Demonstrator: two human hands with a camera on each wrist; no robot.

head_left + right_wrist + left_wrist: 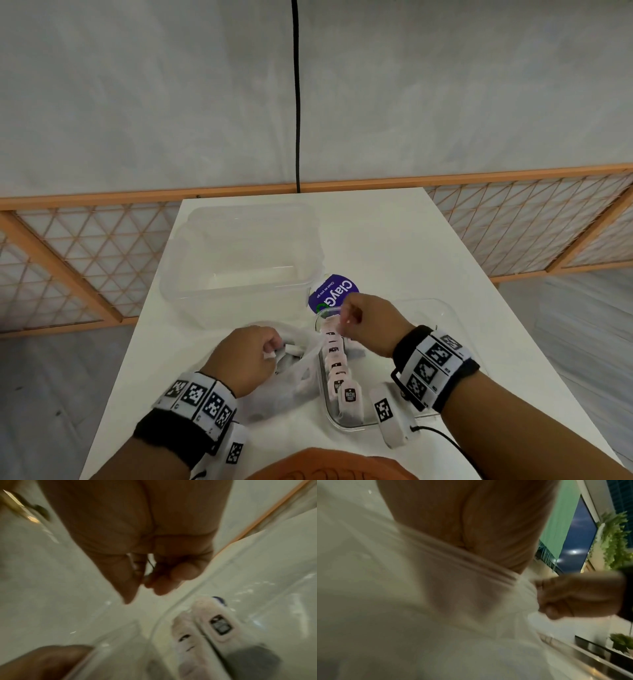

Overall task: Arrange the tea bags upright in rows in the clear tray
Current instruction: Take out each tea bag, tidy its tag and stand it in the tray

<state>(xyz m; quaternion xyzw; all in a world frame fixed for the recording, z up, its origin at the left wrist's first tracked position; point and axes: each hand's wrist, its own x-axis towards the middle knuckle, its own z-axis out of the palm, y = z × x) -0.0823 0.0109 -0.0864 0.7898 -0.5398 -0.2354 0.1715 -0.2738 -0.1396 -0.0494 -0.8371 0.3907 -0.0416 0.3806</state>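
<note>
Left hand [245,358] grips crinkly white bag [294,373]; right hand [368,322] pinches papery tea bag [337,320] over clear tray [435,308]

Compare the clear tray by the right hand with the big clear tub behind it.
The shallow clear tray holds a row of upright pink tea bags; the deep clear plastic tub looks empty. The tray sits nearer the person, the tub farther back. Both are transparent, on the white table.
</note>
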